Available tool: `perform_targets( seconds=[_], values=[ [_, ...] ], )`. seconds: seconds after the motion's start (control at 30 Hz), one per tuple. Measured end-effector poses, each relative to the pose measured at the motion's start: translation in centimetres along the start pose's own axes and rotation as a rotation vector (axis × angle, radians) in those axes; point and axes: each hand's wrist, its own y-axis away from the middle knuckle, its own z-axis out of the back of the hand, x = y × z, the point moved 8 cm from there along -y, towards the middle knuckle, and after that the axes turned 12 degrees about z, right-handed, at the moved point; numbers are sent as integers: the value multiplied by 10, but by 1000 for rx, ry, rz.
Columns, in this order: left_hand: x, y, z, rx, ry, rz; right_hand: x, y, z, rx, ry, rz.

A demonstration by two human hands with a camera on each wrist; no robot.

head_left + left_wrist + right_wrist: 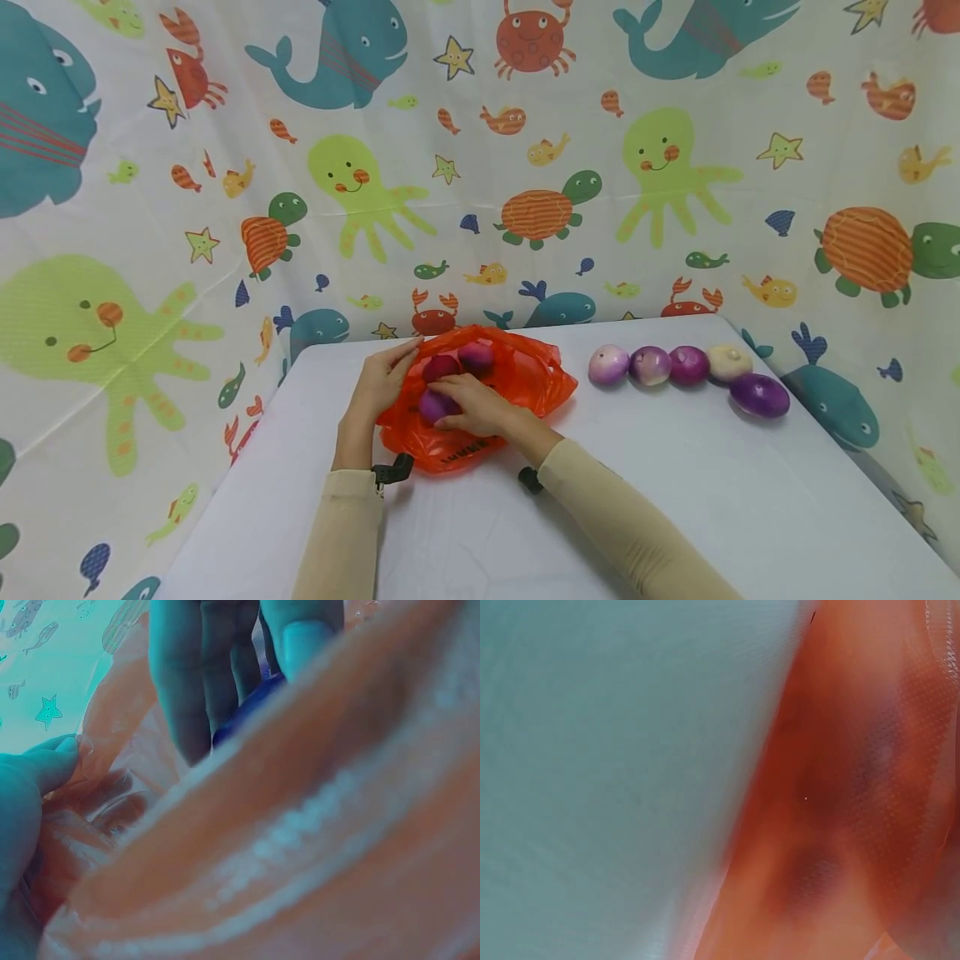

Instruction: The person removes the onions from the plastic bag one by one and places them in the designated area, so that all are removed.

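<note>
A red plastic bag lies spread on the white table, its mouth wide. My left hand holds the bag's left edge; in the left wrist view the thumb presses on the thin plastic. Reaching into the bag, my right hand grips a purple onion between thumb and fingers. Two more purple onions, one dark red-purple and one behind it, sit in the bag just beyond that hand. Blurred red plastic fills much of the right wrist view.
At the table's right, a row holds two pale purple onions, a darker purple onion and a cream-coloured onion. A glossy dark purple oval vegetable lies before its end. Patterned cloth hangs behind the table.
</note>
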Motion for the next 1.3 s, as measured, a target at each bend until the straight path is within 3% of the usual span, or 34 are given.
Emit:
perform_targets(
  seconds=[0.37, 0.8, 1.3],
  values=[
    [0, 0, -1, 6, 8, 3, -1, 3, 1, -26, -55, -25],
    [1, 1, -2, 2, -1, 2, -2, 6, -3, 12, -42, -63],
    [-1, -1, -2, -11, -4, -29, -5, 21, 24, -84, -72, -52]
  ],
)
